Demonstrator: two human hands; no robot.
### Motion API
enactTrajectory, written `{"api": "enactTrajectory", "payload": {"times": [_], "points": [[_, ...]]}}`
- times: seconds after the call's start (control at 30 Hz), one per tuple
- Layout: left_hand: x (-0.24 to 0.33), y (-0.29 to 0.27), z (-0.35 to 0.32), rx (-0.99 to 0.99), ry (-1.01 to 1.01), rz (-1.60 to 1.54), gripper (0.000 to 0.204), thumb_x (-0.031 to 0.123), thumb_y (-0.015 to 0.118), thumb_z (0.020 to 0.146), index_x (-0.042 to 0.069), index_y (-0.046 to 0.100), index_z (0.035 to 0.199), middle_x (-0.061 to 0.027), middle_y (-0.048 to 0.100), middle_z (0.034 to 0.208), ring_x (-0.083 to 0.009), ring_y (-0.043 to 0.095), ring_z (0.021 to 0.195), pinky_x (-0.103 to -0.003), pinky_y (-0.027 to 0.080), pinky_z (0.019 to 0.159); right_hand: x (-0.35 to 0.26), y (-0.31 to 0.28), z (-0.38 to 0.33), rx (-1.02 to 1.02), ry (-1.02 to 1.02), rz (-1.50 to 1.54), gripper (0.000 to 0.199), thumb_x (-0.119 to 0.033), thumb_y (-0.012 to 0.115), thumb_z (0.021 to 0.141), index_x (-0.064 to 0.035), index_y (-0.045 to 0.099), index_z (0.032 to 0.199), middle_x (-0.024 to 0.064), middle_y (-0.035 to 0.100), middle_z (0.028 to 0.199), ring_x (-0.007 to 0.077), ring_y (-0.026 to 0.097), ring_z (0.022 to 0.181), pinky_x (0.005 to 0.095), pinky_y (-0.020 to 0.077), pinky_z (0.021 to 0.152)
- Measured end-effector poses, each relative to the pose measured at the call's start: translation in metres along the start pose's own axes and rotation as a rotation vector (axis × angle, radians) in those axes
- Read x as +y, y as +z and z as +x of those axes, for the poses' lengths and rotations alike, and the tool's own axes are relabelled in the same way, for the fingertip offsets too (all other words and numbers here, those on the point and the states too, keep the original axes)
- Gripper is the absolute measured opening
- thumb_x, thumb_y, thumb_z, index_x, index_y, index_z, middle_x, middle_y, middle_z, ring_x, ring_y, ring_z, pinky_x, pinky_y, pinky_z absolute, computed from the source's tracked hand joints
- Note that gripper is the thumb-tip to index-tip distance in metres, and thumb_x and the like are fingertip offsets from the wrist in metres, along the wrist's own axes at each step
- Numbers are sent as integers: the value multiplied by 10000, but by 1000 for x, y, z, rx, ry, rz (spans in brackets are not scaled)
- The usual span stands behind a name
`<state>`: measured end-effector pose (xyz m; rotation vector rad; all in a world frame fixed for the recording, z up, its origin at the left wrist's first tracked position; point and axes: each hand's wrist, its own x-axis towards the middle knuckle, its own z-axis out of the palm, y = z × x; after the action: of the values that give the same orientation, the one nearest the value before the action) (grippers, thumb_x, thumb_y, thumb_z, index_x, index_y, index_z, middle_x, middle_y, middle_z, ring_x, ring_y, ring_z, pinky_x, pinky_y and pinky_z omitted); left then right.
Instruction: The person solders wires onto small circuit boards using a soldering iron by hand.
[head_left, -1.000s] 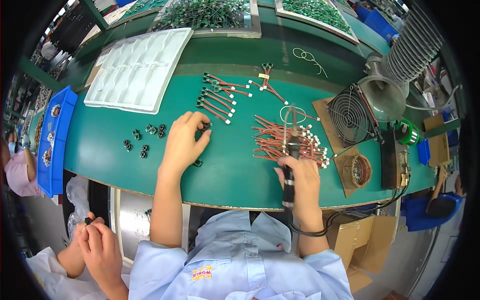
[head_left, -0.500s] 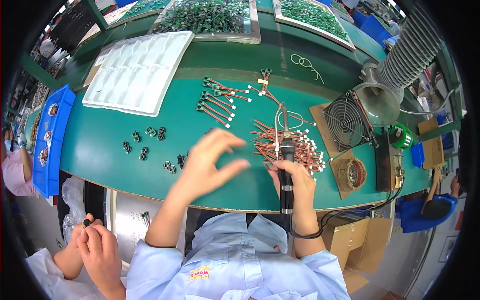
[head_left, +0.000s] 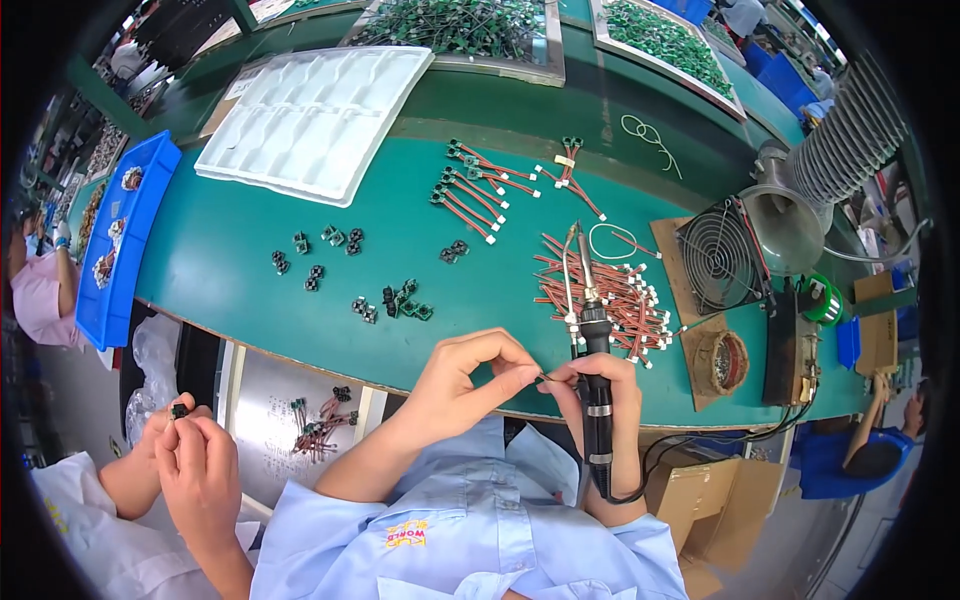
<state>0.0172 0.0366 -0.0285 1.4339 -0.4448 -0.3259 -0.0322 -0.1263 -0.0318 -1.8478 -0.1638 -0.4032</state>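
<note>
My right hand is wrapped round a black soldering iron, its metal tip pointing away from me and a thin metal tube running beside it. Thumb and fingers of my left hand are pinched together beside my right fingertips, at the table's front edge. A small dark sliver shows between the two hands, too small to name. Beyond the iron lies a heap of red and black wire leads with white connectors. Small black-and-green circuit boards sit in clusters left of it. Several boards with leads attached lie farther back.
A white moulded tray lies at the back left, a blue bin at the left edge. On the right stand a fan, a round tip-cleaning pot, a solder reel and a duct hood. A co-worker's hands hold a small board.
My left hand, earlier open above the boards, has come right and closer to me and closed to a pinch beside my right fingers. The view has shifted; more boards now show.
</note>
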Motion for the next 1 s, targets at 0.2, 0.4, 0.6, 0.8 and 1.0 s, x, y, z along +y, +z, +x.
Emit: {"api": "enactTrajectory", "payload": {"times": [0.2,0.4,0.6,0.8,1.0], "points": [[-9,7,-4,114,12,-49,39,11,585,801,-4,593,766,-30,557,723,-95,465,619,-201,374,577,-11,4,7,-10,24,-51,415,88,670,680,-66,511,1032,38,604,789,115,556,650,231,446,583],[-8,7,-7,129,-4,-90,31,4,575,804,-5,604,803,-38,561,743,-102,481,638,-204,388,602,-10,8,7,25,10,-12,404,78,673,681,-67,512,1022,38,606,794,116,560,650,231,449,589],[1,6,-7,177,-147,-284,59,-6,576,798,-4,597,853,-52,556,802,-111,507,689,-215,415,645,-7,3,4,39,36,7,400,73,669,689,-67,510,1029,34,600,783,116,554,648,231,444,590],[2,0,-5,140,-20,-65,97,-11,575,793,-2,589,888,-61,549,847,-123,522,723,-223,429,668,-7,5,6,10,113,101,417,95,645,685,-63,482,1034,55,570,775,123,537,658,235,442,613],[2,0,-4,47,93,191,52,7,590,763,29,567,804,-36,541,768,-126,482,664,-235,389,623,-1,8,-1,38,73,33,417,97,648,669,-50,486,1024,68,566,801,131,522,659,243,451,619]]}}
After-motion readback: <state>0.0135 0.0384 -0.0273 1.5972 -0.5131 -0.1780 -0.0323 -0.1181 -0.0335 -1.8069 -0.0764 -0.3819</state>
